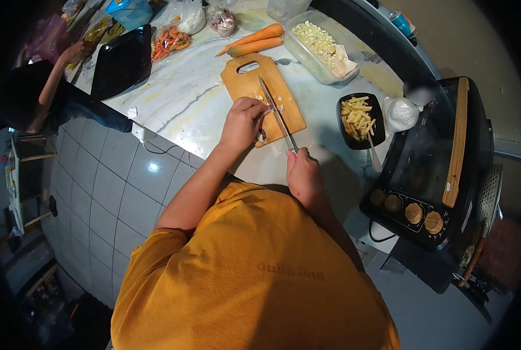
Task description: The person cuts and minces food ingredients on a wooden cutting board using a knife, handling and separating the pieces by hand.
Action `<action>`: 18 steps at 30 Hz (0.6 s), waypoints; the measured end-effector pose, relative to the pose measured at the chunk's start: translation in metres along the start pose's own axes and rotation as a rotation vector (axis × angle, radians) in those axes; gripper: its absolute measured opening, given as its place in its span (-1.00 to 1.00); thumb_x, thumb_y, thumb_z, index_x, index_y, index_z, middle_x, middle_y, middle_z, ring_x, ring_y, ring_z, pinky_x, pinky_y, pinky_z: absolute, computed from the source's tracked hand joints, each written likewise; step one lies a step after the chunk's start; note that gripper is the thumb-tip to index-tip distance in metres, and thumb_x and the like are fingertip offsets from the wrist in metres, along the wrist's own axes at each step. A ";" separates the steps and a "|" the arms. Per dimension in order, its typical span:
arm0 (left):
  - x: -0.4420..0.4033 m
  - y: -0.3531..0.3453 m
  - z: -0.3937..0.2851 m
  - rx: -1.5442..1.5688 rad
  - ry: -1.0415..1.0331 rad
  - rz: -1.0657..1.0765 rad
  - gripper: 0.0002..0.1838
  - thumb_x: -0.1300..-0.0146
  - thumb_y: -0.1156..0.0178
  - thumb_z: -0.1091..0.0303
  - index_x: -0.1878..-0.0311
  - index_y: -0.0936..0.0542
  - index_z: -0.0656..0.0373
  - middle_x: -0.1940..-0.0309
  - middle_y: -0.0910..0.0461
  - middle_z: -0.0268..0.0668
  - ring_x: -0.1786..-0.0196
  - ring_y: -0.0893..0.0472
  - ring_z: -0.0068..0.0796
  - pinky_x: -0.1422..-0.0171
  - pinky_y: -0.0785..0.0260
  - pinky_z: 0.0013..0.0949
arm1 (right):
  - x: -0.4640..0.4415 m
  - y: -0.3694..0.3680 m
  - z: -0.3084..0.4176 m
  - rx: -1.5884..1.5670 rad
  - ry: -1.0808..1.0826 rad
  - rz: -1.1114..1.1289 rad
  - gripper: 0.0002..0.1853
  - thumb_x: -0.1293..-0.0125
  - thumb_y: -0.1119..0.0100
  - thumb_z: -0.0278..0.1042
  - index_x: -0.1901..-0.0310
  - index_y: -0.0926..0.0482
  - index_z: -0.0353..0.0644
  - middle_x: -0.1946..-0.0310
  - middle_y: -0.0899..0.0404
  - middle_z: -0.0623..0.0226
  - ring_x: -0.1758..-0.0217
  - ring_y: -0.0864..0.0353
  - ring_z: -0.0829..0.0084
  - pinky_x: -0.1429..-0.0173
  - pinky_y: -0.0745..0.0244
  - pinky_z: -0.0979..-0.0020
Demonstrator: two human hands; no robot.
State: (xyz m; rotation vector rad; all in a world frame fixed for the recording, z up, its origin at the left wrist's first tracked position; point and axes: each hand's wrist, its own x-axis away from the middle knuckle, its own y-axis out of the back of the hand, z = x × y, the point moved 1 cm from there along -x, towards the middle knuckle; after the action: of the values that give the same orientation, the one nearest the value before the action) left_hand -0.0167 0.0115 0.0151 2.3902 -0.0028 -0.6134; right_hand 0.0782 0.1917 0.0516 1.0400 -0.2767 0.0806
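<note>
My right hand (305,178) is closed around the handle of a long kitchen knife (278,114), its blade pointing away across the wooden cutting board (292,111). On the board, close to the left side of the blade, my left hand (241,125) has its fingers pinched together. What they hold is mostly hidden; it seems to be a small pale piece. Small whitish chopped bits (280,107) lie around the blade. A little whitish and dark scrap (261,137) sits near the board's lower left edge.
Two carrots (255,45) lie beyond the board. Right of it stand a plastic tub (310,61) of chopped pale food, a black dish (379,129) of cut sticks with a spoon, and a toaster oven (427,151). At left are a black tray (120,64) and another person's arm (53,81).
</note>
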 end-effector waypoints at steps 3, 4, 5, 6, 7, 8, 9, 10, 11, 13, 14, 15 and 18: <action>0.000 0.000 -0.001 0.004 0.004 0.011 -0.84 -0.14 -0.39 0.53 0.18 -0.74 0.22 0.21 -0.70 -0.21 0.08 -0.64 -0.15 -0.06 -0.52 -0.21 | -0.001 0.001 0.003 -0.023 -0.027 0.023 -0.62 -0.56 0.02 -0.07 0.13 -0.43 -0.32 0.37 -0.66 -0.17 0.24 -0.67 -0.24 0.16 -0.56 -0.12; 0.000 -0.001 -0.001 0.021 0.004 0.000 -0.84 -0.13 -0.37 0.56 0.20 -0.73 0.23 0.22 -0.69 -0.20 0.08 -0.63 -0.14 -0.06 -0.51 -0.19 | -0.002 0.000 0.002 -0.015 -0.044 0.033 -0.62 -0.55 0.01 -0.07 0.13 -0.43 -0.33 0.36 -0.67 -0.17 0.23 -0.67 -0.24 0.16 -0.56 -0.12; -0.001 -0.001 -0.001 0.038 0.001 -0.012 -0.84 -0.11 -0.35 0.59 0.21 -0.73 0.24 0.23 -0.68 -0.19 0.09 -0.61 -0.12 -0.05 -0.51 -0.17 | -0.003 -0.001 0.002 -0.008 -0.060 0.040 -0.62 -0.55 0.01 -0.08 0.12 -0.43 -0.33 0.35 -0.67 -0.18 0.23 -0.67 -0.25 0.15 -0.57 -0.11; -0.001 -0.001 -0.001 0.039 0.000 -0.007 -0.84 -0.11 -0.35 0.59 0.21 -0.73 0.24 0.23 -0.68 -0.19 0.09 -0.61 -0.12 -0.05 -0.51 -0.17 | -0.005 -0.002 0.001 -0.011 -0.065 0.040 -0.62 -0.55 0.01 -0.08 0.12 -0.43 -0.33 0.35 -0.67 -0.18 0.23 -0.67 -0.25 0.15 -0.57 -0.11; -0.001 -0.001 -0.001 0.037 0.001 -0.008 -0.84 -0.12 -0.35 0.59 0.21 -0.73 0.25 0.23 -0.68 -0.18 0.09 -0.61 -0.11 -0.05 -0.51 -0.18 | -0.007 -0.004 0.000 0.000 -0.062 0.047 -0.62 -0.55 0.01 -0.07 0.12 -0.44 -0.34 0.34 -0.67 -0.18 0.22 -0.67 -0.25 0.14 -0.57 -0.11; -0.001 -0.001 -0.001 0.036 0.001 -0.008 -0.84 -0.12 -0.35 0.58 0.20 -0.73 0.25 0.23 -0.68 -0.18 0.09 -0.62 -0.11 -0.04 -0.52 -0.18 | -0.009 -0.004 0.001 0.012 -0.060 0.052 -0.61 -0.55 0.01 -0.07 0.12 -0.44 -0.34 0.33 -0.67 -0.19 0.21 -0.67 -0.25 0.14 -0.57 -0.11; 0.000 -0.002 -0.001 0.040 -0.003 0.000 -0.84 -0.12 -0.35 0.58 0.20 -0.73 0.25 0.23 -0.68 -0.18 0.09 -0.62 -0.11 -0.04 -0.52 -0.18 | -0.011 -0.002 0.003 0.008 -0.069 0.050 -0.61 -0.55 0.01 -0.07 0.12 -0.44 -0.34 0.33 -0.67 -0.19 0.21 -0.67 -0.25 0.14 -0.57 -0.11; -0.001 -0.002 -0.001 0.021 0.011 0.005 -0.85 -0.13 -0.37 0.56 0.20 -0.73 0.24 0.22 -0.69 -0.19 0.08 -0.63 -0.13 -0.05 -0.51 -0.19 | -0.014 0.001 0.007 0.021 -0.061 0.062 -0.60 -0.55 0.02 -0.07 0.11 -0.45 -0.35 0.33 -0.66 -0.20 0.20 -0.67 -0.25 0.13 -0.56 -0.11; 0.000 -0.002 -0.001 0.002 0.025 0.009 -0.85 -0.15 -0.39 0.54 0.19 -0.73 0.23 0.21 -0.70 -0.20 0.07 -0.64 -0.15 -0.05 -0.51 -0.20 | -0.015 0.005 0.011 0.034 -0.053 0.075 -0.60 -0.56 0.03 -0.06 0.11 -0.45 -0.35 0.33 -0.66 -0.21 0.20 -0.67 -0.25 0.12 -0.56 -0.11; 0.000 -0.002 0.000 -0.004 0.014 0.020 -0.85 -0.16 -0.38 0.53 0.18 -0.73 0.23 0.21 -0.70 -0.20 0.08 -0.64 -0.14 -0.04 -0.51 -0.20 | -0.019 0.008 0.016 0.036 -0.055 0.069 -0.59 -0.56 0.04 -0.06 0.11 -0.45 -0.36 0.34 -0.66 -0.22 0.20 -0.66 -0.26 0.12 -0.56 -0.12; 0.000 -0.002 0.000 -0.016 0.008 0.021 -0.85 -0.16 -0.38 0.53 0.18 -0.73 0.23 0.21 -0.69 -0.20 0.08 -0.63 -0.14 -0.04 -0.51 -0.20 | -0.019 0.009 0.017 0.042 -0.047 0.066 -0.59 -0.56 0.04 -0.06 0.11 -0.45 -0.36 0.34 -0.66 -0.23 0.20 -0.66 -0.26 0.11 -0.55 -0.12; 0.000 -0.002 -0.001 -0.017 0.001 0.019 -0.85 -0.16 -0.38 0.53 0.18 -0.73 0.23 0.21 -0.69 -0.20 0.08 -0.63 -0.14 -0.04 -0.51 -0.20 | -0.018 0.009 0.016 0.039 -0.045 0.059 -0.59 -0.56 0.04 -0.06 0.11 -0.45 -0.36 0.34 -0.66 -0.23 0.20 -0.66 -0.26 0.11 -0.55 -0.12; 0.002 -0.004 -0.001 -0.017 -0.014 -0.023 -0.82 -0.16 -0.38 0.54 0.14 -0.74 0.23 0.22 -0.68 -0.19 0.10 -0.63 -0.13 -0.04 -0.51 -0.21 | -0.013 0.007 0.009 0.038 -0.044 0.042 -0.59 -0.55 0.04 -0.06 0.12 -0.46 -0.35 0.36 -0.65 -0.23 0.20 -0.66 -0.27 0.11 -0.55 -0.13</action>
State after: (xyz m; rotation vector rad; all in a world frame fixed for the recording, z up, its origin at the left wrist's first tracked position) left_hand -0.0150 0.0149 0.0124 2.3727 0.0244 -0.6381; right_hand 0.0623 0.1884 0.0585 1.0743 -0.3386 0.1013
